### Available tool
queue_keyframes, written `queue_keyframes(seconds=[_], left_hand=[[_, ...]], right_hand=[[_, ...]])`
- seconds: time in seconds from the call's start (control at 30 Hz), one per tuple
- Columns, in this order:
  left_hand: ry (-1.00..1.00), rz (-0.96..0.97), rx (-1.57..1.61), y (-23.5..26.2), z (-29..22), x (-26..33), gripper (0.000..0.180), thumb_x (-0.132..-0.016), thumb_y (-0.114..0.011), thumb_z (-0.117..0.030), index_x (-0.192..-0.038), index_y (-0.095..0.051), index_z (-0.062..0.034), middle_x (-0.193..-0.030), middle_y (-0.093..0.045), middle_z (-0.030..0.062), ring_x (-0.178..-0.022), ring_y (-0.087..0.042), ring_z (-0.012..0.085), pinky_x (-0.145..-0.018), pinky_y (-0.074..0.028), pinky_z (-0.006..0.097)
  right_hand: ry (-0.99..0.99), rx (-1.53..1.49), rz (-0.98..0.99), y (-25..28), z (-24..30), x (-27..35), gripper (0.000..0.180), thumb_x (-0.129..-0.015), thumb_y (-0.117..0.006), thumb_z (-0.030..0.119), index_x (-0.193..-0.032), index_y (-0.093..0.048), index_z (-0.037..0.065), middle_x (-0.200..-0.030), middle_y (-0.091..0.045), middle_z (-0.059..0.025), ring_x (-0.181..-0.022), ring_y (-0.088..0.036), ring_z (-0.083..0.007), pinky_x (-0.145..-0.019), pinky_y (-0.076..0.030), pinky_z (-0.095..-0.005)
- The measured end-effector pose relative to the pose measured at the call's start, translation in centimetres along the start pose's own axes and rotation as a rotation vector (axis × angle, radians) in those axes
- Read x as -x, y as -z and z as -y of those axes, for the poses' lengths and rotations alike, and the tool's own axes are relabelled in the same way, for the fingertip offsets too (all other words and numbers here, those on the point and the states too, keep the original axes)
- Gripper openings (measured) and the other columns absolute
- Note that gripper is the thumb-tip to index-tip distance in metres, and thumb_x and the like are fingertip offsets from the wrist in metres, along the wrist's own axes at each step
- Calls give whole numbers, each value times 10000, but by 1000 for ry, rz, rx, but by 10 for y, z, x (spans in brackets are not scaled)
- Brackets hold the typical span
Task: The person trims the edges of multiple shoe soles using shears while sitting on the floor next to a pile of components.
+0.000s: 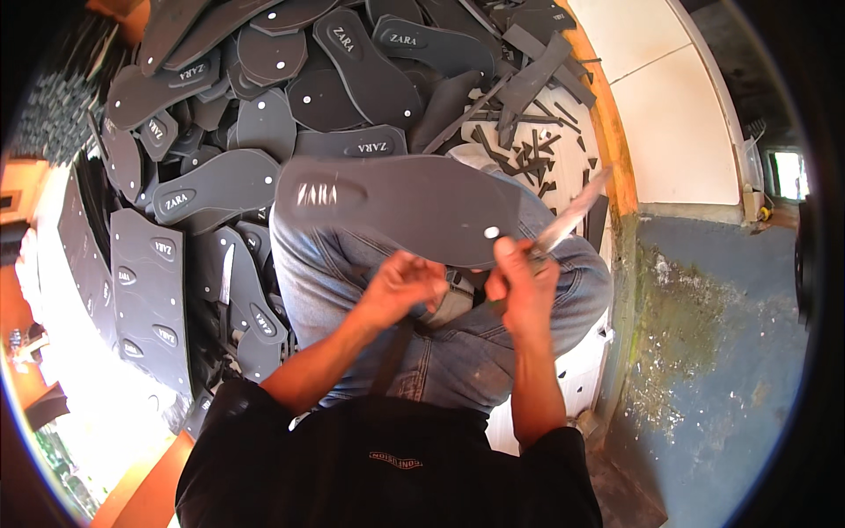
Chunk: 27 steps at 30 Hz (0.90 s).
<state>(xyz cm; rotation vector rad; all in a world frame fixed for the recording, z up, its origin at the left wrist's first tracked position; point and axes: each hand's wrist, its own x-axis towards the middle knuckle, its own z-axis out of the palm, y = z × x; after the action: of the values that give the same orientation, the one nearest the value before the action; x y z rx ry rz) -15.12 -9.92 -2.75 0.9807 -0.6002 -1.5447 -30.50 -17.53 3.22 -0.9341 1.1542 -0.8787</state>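
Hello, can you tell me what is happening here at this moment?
A seated person holds a dark grey foam shoe sole over the lap. The left hand grips its lower edge, and the right hand holds a knife against its end. A pile of cut soles and offcut strips lies in front.

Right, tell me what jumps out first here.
A big dark grey shoe sole fills the middle, held over the person's knees by the left hand, while the right hand grips a knife at its edge. Behind, a heap of matching soles covers the floor.
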Motion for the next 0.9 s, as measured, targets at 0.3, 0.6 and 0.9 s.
queue_keyframes(seconds=[0.3, 0.6, 0.9], left_hand=[[121, -363, 450, -49, -2, -10, 263, -873, -643, -270, -996, -550, -58, -811, -614, 64, -524, -538, 129, -416, -391, 235], [131, -309, 522, -64, 5, -7, 215, -871, -652, -230, -953, -553, -57, -730, -586, 48, -498, -513, 120, -413, -370, 237], [164, -329, 419, -42, 26, 10, 210, -848, -669, -180, -965, -563, -42, -723, -587, 45, -499, -512, 108, -400, -380, 226]], right_hand=[[25, 388, -93, 12, -20, 30, 402, -882, -634, 349, -680, -547, 13, -535, -554, -39, -451, -442, -81, -430, -355, -269], [80, 1046, -160, 61, -35, 64, 448, -870, -637, 317, -582, -465, 20, -489, -477, -181, -442, -495, -353, -451, -383, -401], [2, 1151, -39, 53, -44, 61, 282, -835, -598, 203, -640, -528, 12, -578, -558, -220, -583, -562, -437, -556, -431, -501]])
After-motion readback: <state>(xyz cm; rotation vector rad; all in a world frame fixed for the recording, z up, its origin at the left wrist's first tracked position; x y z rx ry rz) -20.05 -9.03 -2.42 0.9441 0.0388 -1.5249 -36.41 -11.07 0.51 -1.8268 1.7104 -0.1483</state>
